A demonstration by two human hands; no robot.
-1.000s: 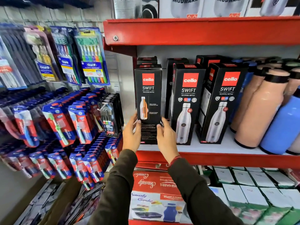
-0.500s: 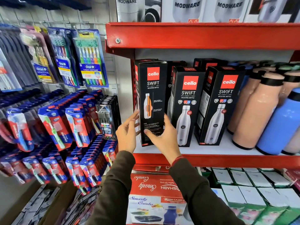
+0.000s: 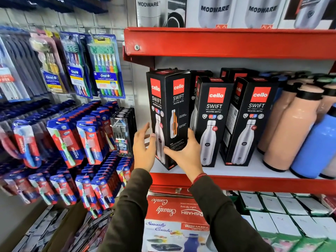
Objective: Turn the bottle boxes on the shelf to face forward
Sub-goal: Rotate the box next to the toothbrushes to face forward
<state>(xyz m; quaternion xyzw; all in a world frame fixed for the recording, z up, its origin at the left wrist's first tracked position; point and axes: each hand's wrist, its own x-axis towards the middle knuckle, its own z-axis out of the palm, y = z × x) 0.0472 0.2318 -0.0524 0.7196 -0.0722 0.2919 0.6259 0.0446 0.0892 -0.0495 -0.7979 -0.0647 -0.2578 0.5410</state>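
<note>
Three black "cello SWIFT" bottle boxes stand at the front of the red shelf (image 3: 263, 185). The leftmost box (image 3: 171, 106) is turned corner-on, so two of its faces show. My right hand (image 3: 187, 155) grips its lower right part, with the thumb across the face. My left hand (image 3: 143, 151) is beside the box's left face with its fingers spread and blurred, holding nothing. The middle box (image 3: 212, 120) and the right box (image 3: 254, 120) show their bottle pictures to the front. More black boxes stand behind them.
Peach bottles (image 3: 289, 128) and a blue bottle (image 3: 316, 144) stand to the right on the same shelf. Toothbrush packs (image 3: 105, 66) hang on the wall to the left. Modware boxes (image 3: 214, 11) fill the shelf above. A Smarty Combo box (image 3: 174, 224) lies below.
The leftmost box has rotated from side-face-forward to corner-on, exposing its bottle-picture face at the left. My left hand has come off the box and spread open; my right hand stays on it.
</note>
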